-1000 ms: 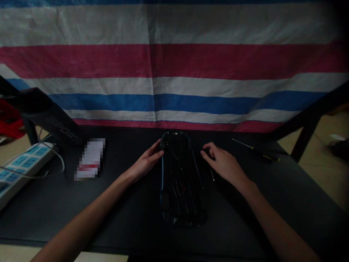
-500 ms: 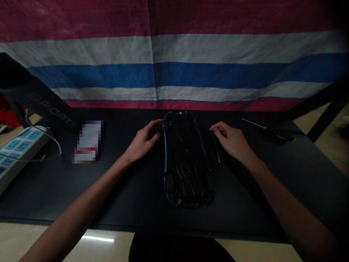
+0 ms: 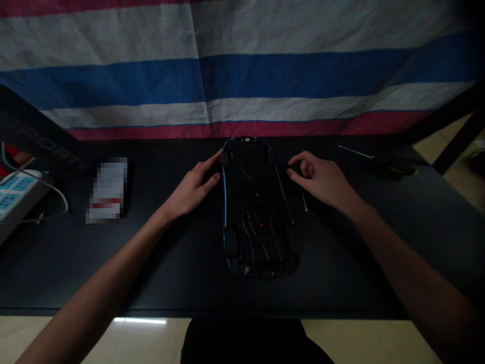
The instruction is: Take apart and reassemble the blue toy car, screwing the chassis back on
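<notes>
A dark toy car point(image 3: 252, 202) with blue edging lies upside down on the black table, its underside and wheels facing up. My left hand point(image 3: 191, 189) rests at the car's left side, fingers stretched out, fingertips at the front-left wheel. My right hand point(image 3: 318, 177) is to the right of the car, apart from it; its thumb and index finger are spread and the other fingers curl inward. Just below that hand a thin metal shaft with a bright tip point(image 3: 305, 203) lies on the table; its other end is too dark to make out.
A screwdriver point(image 3: 379, 161) with a black and yellow handle lies at the right. On the left are a pixelated white packet point(image 3: 108, 189), a white power strip point(image 3: 22, 189) with a cable, and a dark post marked SPORT point(image 3: 41, 139). A striped sheet point(image 3: 242, 76) hangs behind the table point(image 3: 170, 273).
The thumb and index finger of my right hand have parted from a pinch. My left hand stays at the car's side. The view has shifted slightly, moving the scene up and left.
</notes>
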{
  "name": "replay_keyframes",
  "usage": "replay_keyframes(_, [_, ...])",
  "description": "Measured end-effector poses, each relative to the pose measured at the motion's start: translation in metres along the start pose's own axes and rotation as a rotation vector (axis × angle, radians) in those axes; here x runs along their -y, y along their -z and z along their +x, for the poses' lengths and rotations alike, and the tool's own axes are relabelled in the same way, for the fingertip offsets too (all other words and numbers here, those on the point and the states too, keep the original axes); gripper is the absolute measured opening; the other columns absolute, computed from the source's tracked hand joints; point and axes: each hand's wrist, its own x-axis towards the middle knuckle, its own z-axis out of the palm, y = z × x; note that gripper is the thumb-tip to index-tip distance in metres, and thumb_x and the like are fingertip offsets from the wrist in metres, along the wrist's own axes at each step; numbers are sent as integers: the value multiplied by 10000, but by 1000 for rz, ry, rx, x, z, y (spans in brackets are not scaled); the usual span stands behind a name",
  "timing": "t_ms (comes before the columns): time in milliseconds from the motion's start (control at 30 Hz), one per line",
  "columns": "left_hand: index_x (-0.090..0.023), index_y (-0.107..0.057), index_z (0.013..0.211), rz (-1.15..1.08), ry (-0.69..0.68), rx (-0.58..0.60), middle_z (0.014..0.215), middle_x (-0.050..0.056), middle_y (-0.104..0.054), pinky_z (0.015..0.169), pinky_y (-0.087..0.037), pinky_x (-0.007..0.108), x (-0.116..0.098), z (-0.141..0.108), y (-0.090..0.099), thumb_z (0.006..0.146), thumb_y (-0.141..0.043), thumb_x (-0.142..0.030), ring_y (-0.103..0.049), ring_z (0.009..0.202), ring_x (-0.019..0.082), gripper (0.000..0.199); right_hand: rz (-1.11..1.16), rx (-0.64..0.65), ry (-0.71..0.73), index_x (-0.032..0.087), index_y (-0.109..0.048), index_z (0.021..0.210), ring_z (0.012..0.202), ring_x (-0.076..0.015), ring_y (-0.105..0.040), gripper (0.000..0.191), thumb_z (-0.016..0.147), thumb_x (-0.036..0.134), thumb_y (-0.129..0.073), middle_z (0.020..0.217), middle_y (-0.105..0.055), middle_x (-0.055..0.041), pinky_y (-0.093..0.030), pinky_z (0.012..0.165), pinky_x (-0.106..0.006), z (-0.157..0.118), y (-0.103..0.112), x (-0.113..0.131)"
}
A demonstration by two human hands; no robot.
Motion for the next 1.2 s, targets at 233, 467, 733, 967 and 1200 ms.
replay_keyframes(233, [-256,-351,1624,6,-1,-18,1622,82,-482,1262,-281,493,-6,-2,-1,1036,-502,-359,-443,1488,297,615,12,23,22,276,-637,1090,608,-144,-526,222,919,418,-644,708,-536,47,-369,590,-301,0,0,-1])
replay_keyframes(467, [-259,-387,1603,-122,35,-42,1591,84,-522,1253,-307,516,-2,-2,-1,1023,-540,-355,-484,1463,306,607,20,50,31,272,-621,1103,625,-151,-532,236,953,453,-596,720,-533,41,-367,595,-298,2,-1,-3])
replay_keyframes(733, [-246,-411,1581,-163,42,-40,1558,105,-554,1245,-327,529,-4,-3,0,1020,-552,-329,-515,1441,294,585,70,84,29,274,-625,1109,628,-158,-535,234,994,454,-532,715,-510,35,-379,601,-296,4,1,-1])
replay_keyframes(967, [-241,-419,1575,-166,54,-36,1541,111,-572,1231,-351,536,-2,-2,1,1019,-560,-351,-532,1425,301,584,72,111,20,278,-633,1127,621,-155,-541,242,1015,442,-496,721,-519,34,-379,598,-302,6,2,-2])
replay_keyframes(1200, [-242,-407,1581,-155,51,-28,1558,111,-556,1239,-341,526,-1,-2,1,1026,-553,-350,-519,1439,296,584,69,116,29,282,-629,1134,630,-157,-545,246,1021,448,-488,722,-516,34,-382,605,-307,6,1,-3])
